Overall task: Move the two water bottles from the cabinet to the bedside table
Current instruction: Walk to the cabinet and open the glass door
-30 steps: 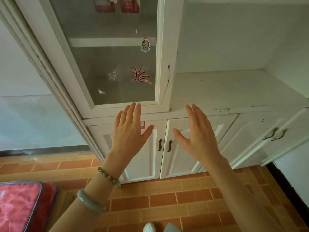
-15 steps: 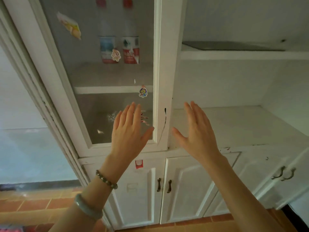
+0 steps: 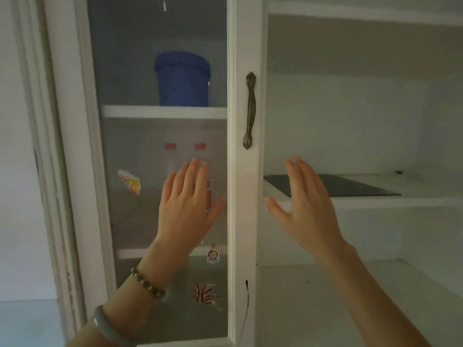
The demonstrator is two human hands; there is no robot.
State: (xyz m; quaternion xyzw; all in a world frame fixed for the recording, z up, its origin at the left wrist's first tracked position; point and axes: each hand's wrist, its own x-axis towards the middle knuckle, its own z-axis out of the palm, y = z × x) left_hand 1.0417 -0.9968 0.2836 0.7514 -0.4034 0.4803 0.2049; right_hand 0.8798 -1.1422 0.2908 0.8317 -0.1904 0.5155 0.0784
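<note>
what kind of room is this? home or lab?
Likely a home, a lived-in room with a storage cabinet. Cues: a worn white cabinet with a glass door bearing cartoon stickers, an ornate metal handle, and household items inside, a blue bucket and two water bottles.

The glass door (image 3: 160, 171) is closed, and it stands squarely between the left hand (image 3: 186, 209) and the two water bottles (image 3: 185, 166) on the middle shelf behind the pane. No way through there. The door handle (image 3: 249, 110) sits clear on the frame, just above and between both hands, nothing blocking it. To the right, the open shelves (image 3: 363, 199) are unobstructed, with only a flat dark sheet (image 3: 350, 186) lying there behind the right hand (image 3: 305, 206), both palms spread and empty.
</note>
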